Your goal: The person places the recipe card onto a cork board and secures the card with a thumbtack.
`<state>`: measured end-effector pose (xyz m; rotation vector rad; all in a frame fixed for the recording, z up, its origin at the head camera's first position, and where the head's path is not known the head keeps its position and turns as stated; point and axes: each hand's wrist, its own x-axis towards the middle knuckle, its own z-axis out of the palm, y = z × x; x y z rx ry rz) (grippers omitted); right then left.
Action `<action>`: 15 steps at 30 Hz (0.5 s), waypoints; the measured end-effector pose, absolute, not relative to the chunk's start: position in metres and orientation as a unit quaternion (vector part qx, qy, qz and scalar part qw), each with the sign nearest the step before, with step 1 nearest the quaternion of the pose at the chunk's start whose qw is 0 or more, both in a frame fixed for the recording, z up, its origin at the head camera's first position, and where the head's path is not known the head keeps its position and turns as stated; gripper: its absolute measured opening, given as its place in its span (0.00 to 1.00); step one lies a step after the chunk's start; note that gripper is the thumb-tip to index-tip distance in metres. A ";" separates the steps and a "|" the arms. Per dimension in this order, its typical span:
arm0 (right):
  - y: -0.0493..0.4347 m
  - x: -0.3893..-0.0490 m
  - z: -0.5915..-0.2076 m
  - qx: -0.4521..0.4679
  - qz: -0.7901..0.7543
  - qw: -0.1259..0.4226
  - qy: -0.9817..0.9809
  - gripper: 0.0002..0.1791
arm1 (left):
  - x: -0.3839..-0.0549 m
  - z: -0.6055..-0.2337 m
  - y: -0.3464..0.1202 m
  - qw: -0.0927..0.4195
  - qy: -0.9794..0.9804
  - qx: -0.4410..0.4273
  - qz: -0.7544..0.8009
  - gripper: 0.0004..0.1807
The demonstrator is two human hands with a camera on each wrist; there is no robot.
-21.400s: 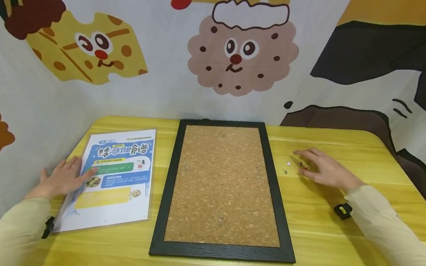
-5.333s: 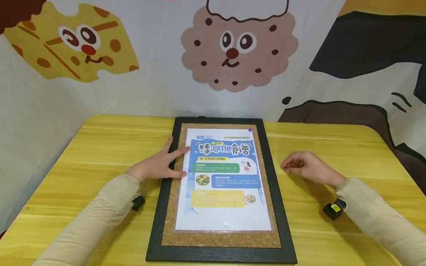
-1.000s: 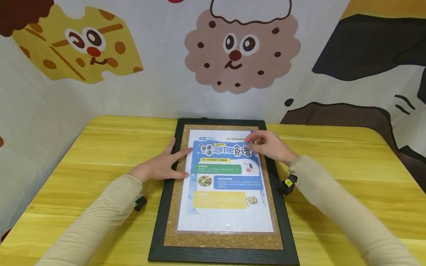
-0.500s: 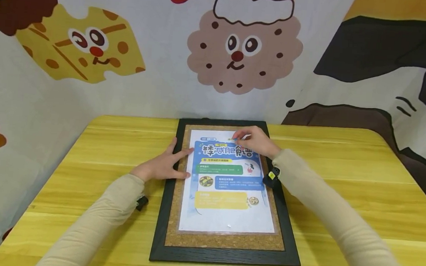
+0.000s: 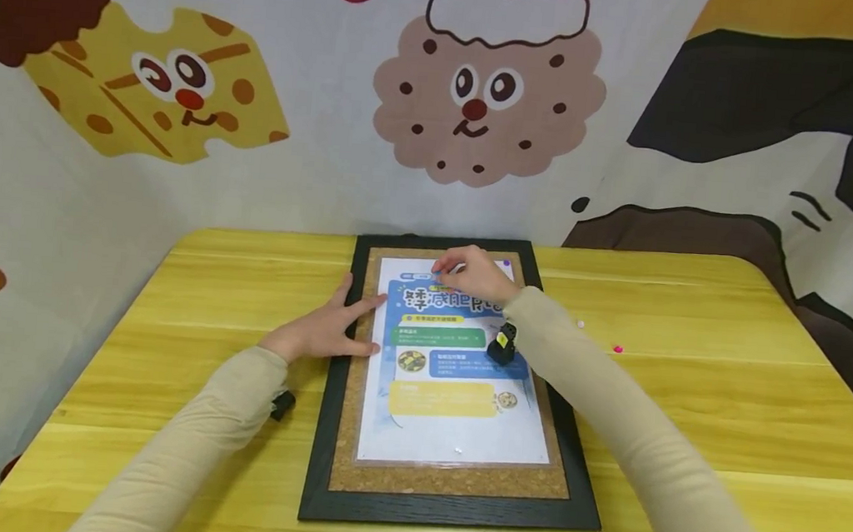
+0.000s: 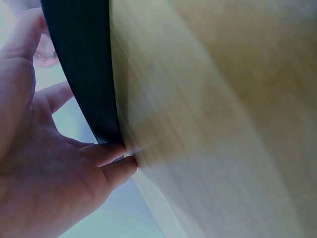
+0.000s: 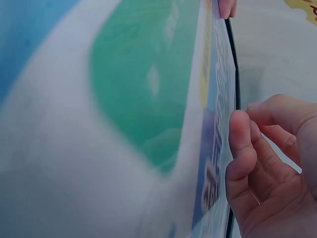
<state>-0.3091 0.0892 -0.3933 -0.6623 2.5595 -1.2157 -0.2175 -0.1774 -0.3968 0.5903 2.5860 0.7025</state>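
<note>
A laminated poster [image 5: 413, 432] with coloured text boxes lies on a black-framed cork board [image 5: 455, 481]. Its top right corner bears a purple pushpin [image 5: 506, 263]. My left hand [image 5: 324, 325] is spread over the board's left frame bar, fingertips on the poster's left edge; the left wrist view catches two fingers at the bar's outer side. Thumb and index finger of my right hand [image 5: 478, 274] pinch a small blue pushpin [image 5: 436, 273] over the poster's top, left of its middle. In the right wrist view, those fingertips [image 7: 241, 126] meet beside the poster and mostly hide the pin.
On the yellow wooden table [image 5: 725, 390], right of the board, lie a white pushpin [image 5: 581, 324] and a pink pushpin [image 5: 618, 349]. A cartoon-printed curtain [image 5: 313, 182] hangs behind the table's far edge. The right forearm [image 5: 611, 406] crosses the board's right side.
The poster, on the table at left 21 seconds ago, now lies on the board. My right hand came from the table's right side and slid left along the poster's top; my left stays put.
</note>
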 end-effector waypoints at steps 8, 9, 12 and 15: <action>0.069 -0.318 -0.396 -0.240 -0.419 0.113 0.868 0.09 | -0.218 -0.395 -0.177 0.200 0.926 0.212 0.239 0.47; 0.066 -0.319 -0.396 -0.243 -0.418 0.111 0.868 0.10 | -0.218 -0.395 -0.177 0.201 0.926 0.211 0.240 0.46; 0.060 -0.321 -0.393 -0.249 -0.420 0.111 0.866 0.10 | -0.217 -0.395 -0.178 0.201 0.925 0.212 0.245 0.46; 0.053 -0.324 -0.388 -0.246 -0.413 0.106 0.871 0.10 | -0.217 -0.395 -0.178 0.199 0.924 0.213 0.248 0.46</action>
